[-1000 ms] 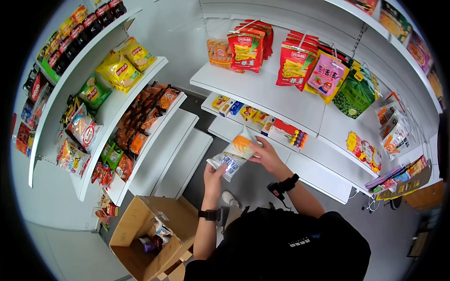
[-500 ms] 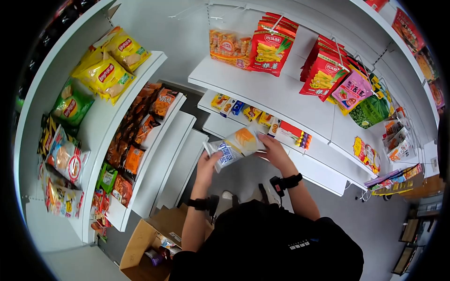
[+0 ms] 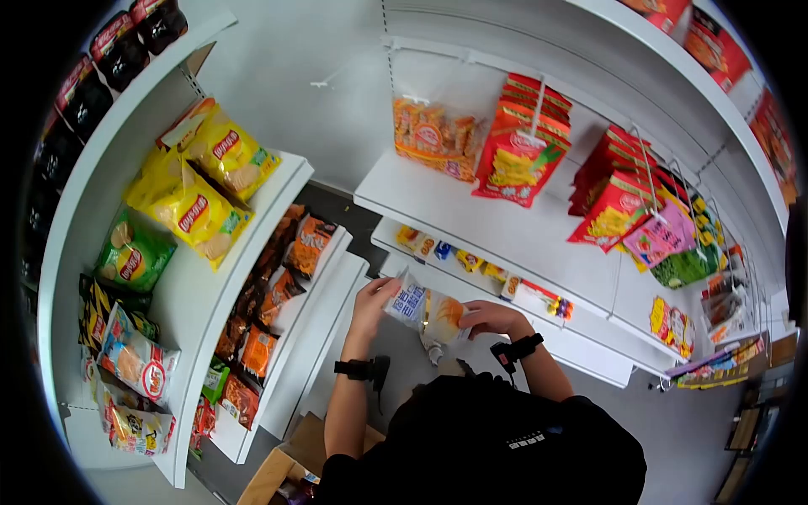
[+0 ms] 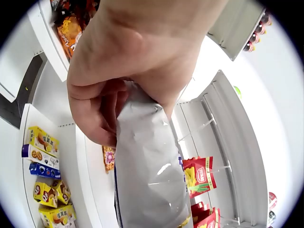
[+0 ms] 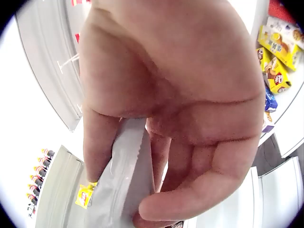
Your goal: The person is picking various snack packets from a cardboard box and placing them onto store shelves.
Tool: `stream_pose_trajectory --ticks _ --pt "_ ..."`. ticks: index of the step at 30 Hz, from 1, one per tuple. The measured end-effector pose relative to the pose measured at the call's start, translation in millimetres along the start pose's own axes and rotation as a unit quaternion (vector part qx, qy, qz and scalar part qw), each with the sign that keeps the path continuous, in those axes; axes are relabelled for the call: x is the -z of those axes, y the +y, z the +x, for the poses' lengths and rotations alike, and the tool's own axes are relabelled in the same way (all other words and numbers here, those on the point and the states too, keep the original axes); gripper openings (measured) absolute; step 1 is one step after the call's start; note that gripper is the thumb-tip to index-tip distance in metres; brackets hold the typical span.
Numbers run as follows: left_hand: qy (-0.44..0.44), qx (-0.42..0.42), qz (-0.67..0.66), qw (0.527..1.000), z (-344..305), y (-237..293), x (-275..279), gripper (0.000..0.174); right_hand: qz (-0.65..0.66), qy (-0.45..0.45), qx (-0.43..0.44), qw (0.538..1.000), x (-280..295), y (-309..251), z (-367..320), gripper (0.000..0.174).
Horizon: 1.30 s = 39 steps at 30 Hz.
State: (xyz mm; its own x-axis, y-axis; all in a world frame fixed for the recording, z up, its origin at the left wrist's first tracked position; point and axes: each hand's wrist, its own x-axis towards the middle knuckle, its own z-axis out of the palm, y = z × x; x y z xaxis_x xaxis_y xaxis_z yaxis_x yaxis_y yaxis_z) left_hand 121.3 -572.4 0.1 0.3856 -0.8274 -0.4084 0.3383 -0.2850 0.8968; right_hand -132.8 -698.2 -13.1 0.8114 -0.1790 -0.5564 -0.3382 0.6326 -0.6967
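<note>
A silvery white snack bag (image 3: 429,310) with blue lettering and an orange-and-yellow food picture is held in front of the body, its right end tilted lower. My left hand (image 3: 370,307) pinches the lettered end between thumb and curled fingers. At the picture end, my right hand (image 3: 495,320) grips the edge. In the left wrist view the bag's plain back (image 4: 152,166) hangs from the fingers. The right wrist view shows the bag's sealed edge (image 5: 124,166) between thumb and fingers.
Left shelves carry yellow chip bags (image 3: 189,202), a green chip bag (image 3: 135,257) and orange snack packs (image 3: 278,295). Red snack bags (image 3: 522,151) hang over the shelf ahead, with small boxes (image 3: 467,261) on the tier below. A cardboard box (image 3: 282,471) stands low at the left.
The bag has turned so that its lettered end rises and its picture end drops. My left hand has moved up with it. The head view has shifted, and both hands keep their hold.
</note>
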Motion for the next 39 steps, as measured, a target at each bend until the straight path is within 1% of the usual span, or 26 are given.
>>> stream_pose_trajectory --ticks 2,3,4,6,7,9,10,11,13,16,19,20,23,26,29,30,33,36,39 --pt "0.06 0.014 -0.049 0.997 27 8 20 0.037 -0.017 -0.011 -0.017 1.0 13 -11 30 0.039" --pt "0.088 0.023 -0.074 0.993 35 17 22 0.038 0.008 -0.027 -0.004 1.0 13 -24 39 0.038" --pt "0.108 0.0 -0.1 0.989 40 24 23 0.044 0.034 -0.043 0.008 0.998 10 -36 50 0.036" --pt "0.122 -0.03 -0.126 0.984 52 31 30 0.047 0.065 -0.072 0.02 0.995 12 -58 78 0.032" --pt "0.13 -0.045 -0.14 0.981 56 32 35 0.048 0.107 -0.075 0.038 0.991 20 -62 101 0.031" --pt "0.149 -0.042 -0.141 0.978 57 28 44 0.048 0.193 -0.078 0.067 0.976 30 -68 147 0.031" --pt "0.159 -0.041 -0.14 0.976 55 24 48 0.047 0.234 -0.073 0.103 0.964 24 -80 163 0.031" --pt "0.169 -0.038 -0.139 0.975 50 19 52 0.046 0.276 -0.066 0.137 0.949 18 -95 180 0.031" --pt "0.195 -0.029 -0.136 0.971 42 11 59 0.048 0.393 0.022 0.14 0.909 27 -109 232 0.033" --pt "0.22 -0.027 -0.126 0.967 34 3 68 0.055 0.438 0.098 0.149 0.881 35 -136 288 0.029" --pt "0.239 -0.039 -0.164 0.956 30 0 77 0.048 0.372 0.135 0.14 0.907 46 -141 338 0.026" --pt "0.238 -0.044 -0.166 0.956 30 -2 81 0.051 0.347 0.167 0.129 0.914 46 -141 350 0.024" --pt "0.251 -0.051 -0.148 0.955 25 -1 87 0.058 0.265 0.224 0.112 0.931 40 -144 358 0.022" --pt "0.267 -0.048 -0.16 0.949 20 -3 89 0.06 0.217 0.23 0.103 0.943 32 -142 360 0.022" --pt "0.268 -0.033 -0.16 0.95 16 -10 88 0.06 0.207 0.242 0.1 0.943 33 -145 364 0.023" --pt "0.264 -0.029 -0.157 0.951 17 -10 88 0.059 0.201 0.258 0.102 0.94 34 -145 367 0.027" --pt "0.264 -0.024 -0.156 0.952 19 -13 86 0.059 0.195 0.225 0.086 0.951 44 -144 370 0.037" --pt "0.263 -0.026 -0.164 0.95 18 -16 80 0.058 0.179 0.207 0.075 0.959 48 -139 366 0.043" --pt "0.268 -0.015 -0.175 0.947 11 -28 79 0.056 0.183 0.182 0.041 0.965 40 -133 349 0.046"
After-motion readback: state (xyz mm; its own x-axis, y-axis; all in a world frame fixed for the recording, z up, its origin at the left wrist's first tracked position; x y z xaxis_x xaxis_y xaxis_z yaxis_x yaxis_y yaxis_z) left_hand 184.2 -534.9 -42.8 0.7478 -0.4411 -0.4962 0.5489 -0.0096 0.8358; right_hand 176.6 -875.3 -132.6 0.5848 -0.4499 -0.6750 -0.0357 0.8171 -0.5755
